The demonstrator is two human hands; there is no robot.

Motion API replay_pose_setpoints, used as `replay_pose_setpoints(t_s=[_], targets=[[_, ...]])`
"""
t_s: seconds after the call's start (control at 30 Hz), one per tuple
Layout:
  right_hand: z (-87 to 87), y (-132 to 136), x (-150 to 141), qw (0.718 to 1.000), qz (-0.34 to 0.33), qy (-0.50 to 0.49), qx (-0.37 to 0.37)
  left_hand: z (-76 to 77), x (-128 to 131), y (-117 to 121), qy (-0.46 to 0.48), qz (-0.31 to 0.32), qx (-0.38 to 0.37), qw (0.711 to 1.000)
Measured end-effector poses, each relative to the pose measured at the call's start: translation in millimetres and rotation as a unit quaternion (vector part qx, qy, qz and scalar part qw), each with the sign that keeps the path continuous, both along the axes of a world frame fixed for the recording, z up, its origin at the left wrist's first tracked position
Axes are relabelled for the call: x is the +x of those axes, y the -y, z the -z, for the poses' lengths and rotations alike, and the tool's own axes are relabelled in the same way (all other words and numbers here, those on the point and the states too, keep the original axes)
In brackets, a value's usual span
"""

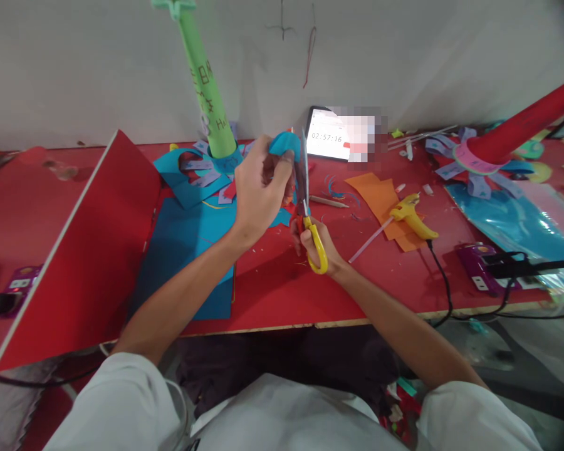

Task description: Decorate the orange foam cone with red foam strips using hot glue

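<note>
White shirt [282, 416] foremost, with a blue paper piece [284, 143] pinched in the left hand [259, 183] above the red desk [267, 294], just beside scissors [308, 220] gripped by their handles in the right hand [326, 244]; probably light, easily creased paper, best held away from the blades [305, 181].

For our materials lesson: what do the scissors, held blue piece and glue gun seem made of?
Scissors: blades look like shiny metal, grey and glinting; yellow handle probably smooth plastic, evenly coloured.
Blue piece: matt, likely paper or foam; its dull surface leaves that open.
Glue gun: probably moulded plastic, judging by its smooth yellow body.
</note>
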State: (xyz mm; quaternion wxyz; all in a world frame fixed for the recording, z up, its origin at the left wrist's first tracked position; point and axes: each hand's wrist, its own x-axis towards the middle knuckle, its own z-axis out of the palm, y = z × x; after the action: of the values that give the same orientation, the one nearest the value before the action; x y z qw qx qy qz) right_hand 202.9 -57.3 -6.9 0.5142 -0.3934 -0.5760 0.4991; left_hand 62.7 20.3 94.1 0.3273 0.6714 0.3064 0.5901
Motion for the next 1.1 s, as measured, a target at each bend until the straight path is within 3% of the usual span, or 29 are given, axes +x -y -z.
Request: replay_pose_setpoints(t_s=[0.37,0.8,1.1], targets=[[19.7,-8.2,-3.0,1.0,0.003,0.019,0.018,1.1,-2.1,-1.3,-0.018,-0.003,0.002,1.0],[20.2,-7.4,-5.5,1.0,-0.016,-0.007,0.022,-1.2,-0.4,5.0,-0.044,-0.01,-0.003,0.999],[18.7,-7.0,-5.3,1.0,-0.021,-0.004,0.004,3.9,-0.6,0.3,-0.013,-0.005,0.003,1.0]])
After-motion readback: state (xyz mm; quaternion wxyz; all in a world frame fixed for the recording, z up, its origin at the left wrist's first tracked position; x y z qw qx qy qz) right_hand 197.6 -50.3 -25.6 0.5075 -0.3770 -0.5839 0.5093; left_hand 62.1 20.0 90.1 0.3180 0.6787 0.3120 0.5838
